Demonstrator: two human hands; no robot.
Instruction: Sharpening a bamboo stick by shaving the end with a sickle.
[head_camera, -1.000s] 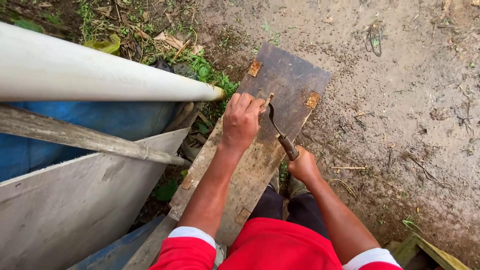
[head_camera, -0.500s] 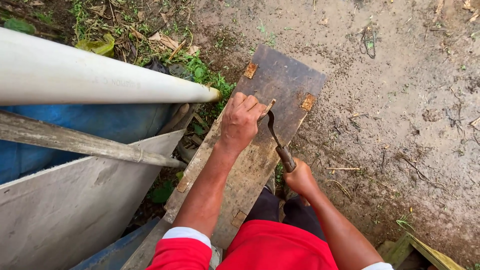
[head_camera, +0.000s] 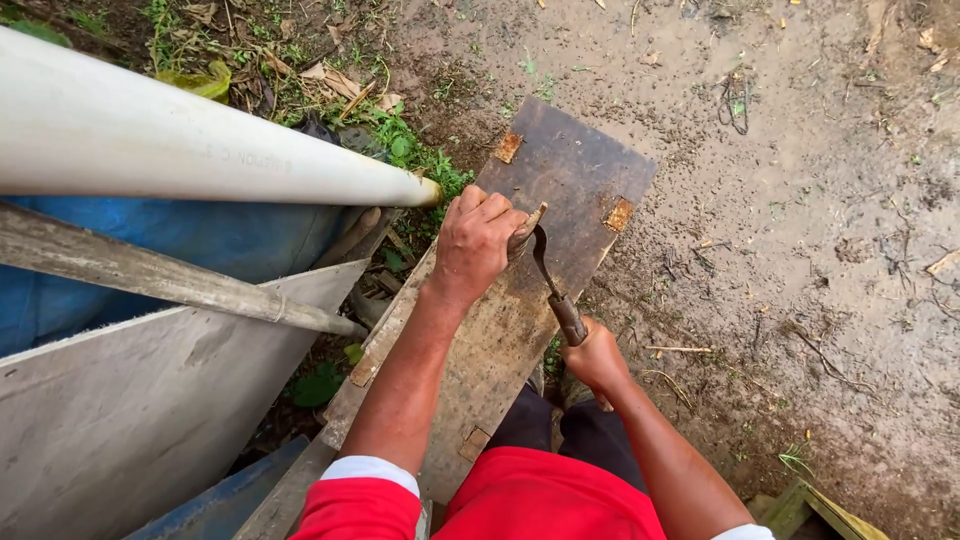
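Weathered grey-brown wooden plank (head_camera: 500, 330), rough-grained and patched with small rusty metal plates, lies slanted across bare packed dirt (head_camera: 800, 250). On its upper part the left hand (head_camera: 478, 240) is closed tight over something small, hidden under the fingers, and the right hand (head_camera: 598, 358) is wrapped fully round the handle of a dark curved metal blade (head_camera: 548, 272) whose tip meets the left fist. Beside them runs a smooth white plastic pipe (head_camera: 200, 150).

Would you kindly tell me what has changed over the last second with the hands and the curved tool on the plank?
Little changed. The right hand keeps gripping the curved metal blade by its handle, its tip still at the left hand; the handle end shifted slightly downward. The left hand stays pressed on the worn wooden plank, holding a small piece. The white plastic pipe did not move.
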